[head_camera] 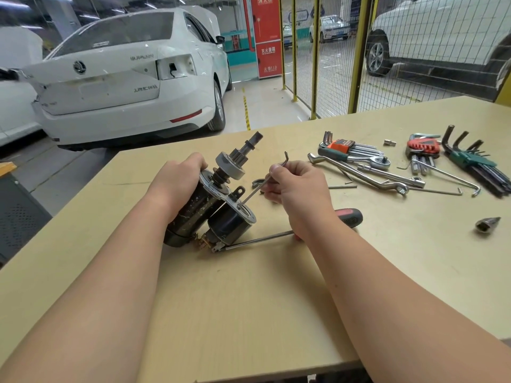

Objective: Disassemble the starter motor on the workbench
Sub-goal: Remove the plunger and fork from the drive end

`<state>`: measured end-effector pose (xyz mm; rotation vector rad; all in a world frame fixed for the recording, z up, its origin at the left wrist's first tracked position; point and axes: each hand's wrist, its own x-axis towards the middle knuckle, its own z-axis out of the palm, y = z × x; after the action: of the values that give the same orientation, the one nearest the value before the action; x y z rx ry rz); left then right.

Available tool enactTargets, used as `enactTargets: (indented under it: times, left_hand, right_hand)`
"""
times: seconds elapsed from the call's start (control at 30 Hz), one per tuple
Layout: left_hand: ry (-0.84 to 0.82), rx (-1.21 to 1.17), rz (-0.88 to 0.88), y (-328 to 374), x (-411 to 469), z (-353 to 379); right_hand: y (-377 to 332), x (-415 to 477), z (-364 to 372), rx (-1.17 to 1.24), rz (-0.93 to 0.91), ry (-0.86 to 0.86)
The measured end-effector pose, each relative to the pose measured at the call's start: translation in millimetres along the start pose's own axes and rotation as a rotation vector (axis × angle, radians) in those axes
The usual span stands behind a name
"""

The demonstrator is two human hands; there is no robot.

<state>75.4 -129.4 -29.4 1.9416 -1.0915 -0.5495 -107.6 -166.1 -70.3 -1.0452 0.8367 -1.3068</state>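
Now, starter motor (210,205): black twin-cylinder body, paint chipped, pinion shaft tilted toward 1 o'clock.
Left hand (179,175): my fingers wrapped round its body.
Right hand (293,183): I pinch the hex key (265,181), tip at solenoid face.

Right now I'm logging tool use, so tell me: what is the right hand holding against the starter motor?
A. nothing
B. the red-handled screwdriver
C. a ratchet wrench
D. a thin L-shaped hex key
D: the right hand pinches a thin L-shaped hex key whose tip meets the starter motor, while the red-handled screwdriver lies on the bench.

One head-worn camera looks forward and down, close over the workbench (249,313)
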Motion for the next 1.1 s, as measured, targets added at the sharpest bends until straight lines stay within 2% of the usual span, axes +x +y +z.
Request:
enactTargets:
  times: [0.5,0.67,0.8,1.0,1.1]
  left_hand:
    - [-0.002,0.044,-0.003,2,2,2]
    - [-0.043,0.136,-0.049,6,10,4]
    - [-0.072,0.144,-0.090,7,15,6]
    - [-0.087,0.174,-0.097,7,19,7]
    - [-0.101,0.162,-0.119,8,22,8]
  right_hand:
    - [-2,-8,-3,0.138,0.048,-0.102]
    - [-1,-9,-1,0.203,0.088,-0.045]
    - [2,-3,5,0.158,0.060,0.041]
    - [1,9,10,-0.069,-0.031,0.089]
    - [-2,14,12,0.007,0.044,0.057]
